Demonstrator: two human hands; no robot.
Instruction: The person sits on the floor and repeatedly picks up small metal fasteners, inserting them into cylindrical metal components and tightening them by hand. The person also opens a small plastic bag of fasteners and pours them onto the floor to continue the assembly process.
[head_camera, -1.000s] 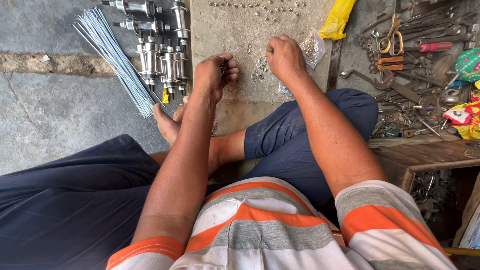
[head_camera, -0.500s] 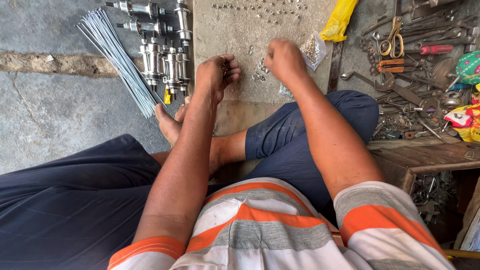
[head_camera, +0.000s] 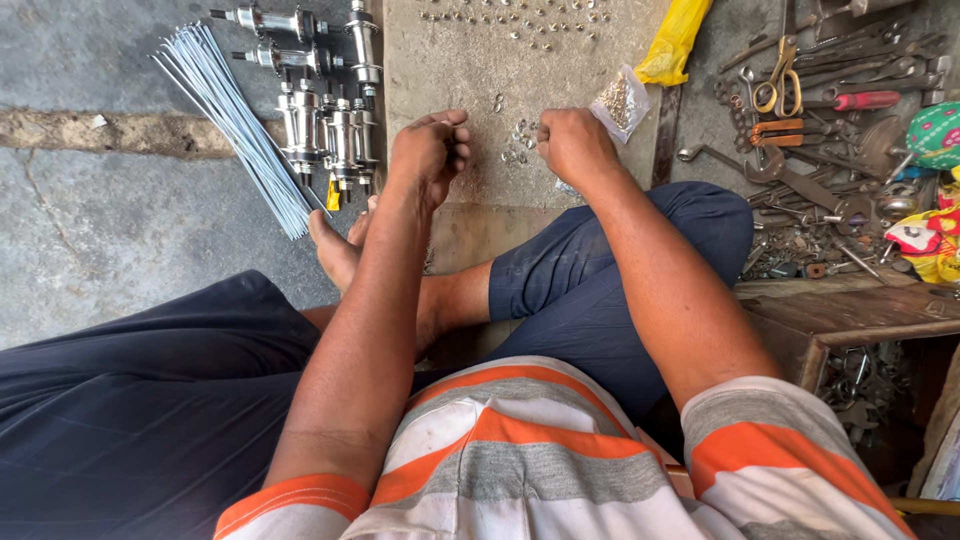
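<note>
While I sit cross-legged, both hands work a nut pile (head_camera: 518, 143) on the slab (head_camera: 450, 70). Left hand (head_camera: 430, 150) curls loosely at nine o'clock; right hand (head_camera: 572, 143), at three, is clenched, contents hidden. Sorting seems underway; next comes a fine pinch.

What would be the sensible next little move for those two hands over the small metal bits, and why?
Probably the right hand pinches one piece from the small pile of shiny metal bits lying between it and the left hand: both hands hover curled beside that pile on the grey board.
</note>
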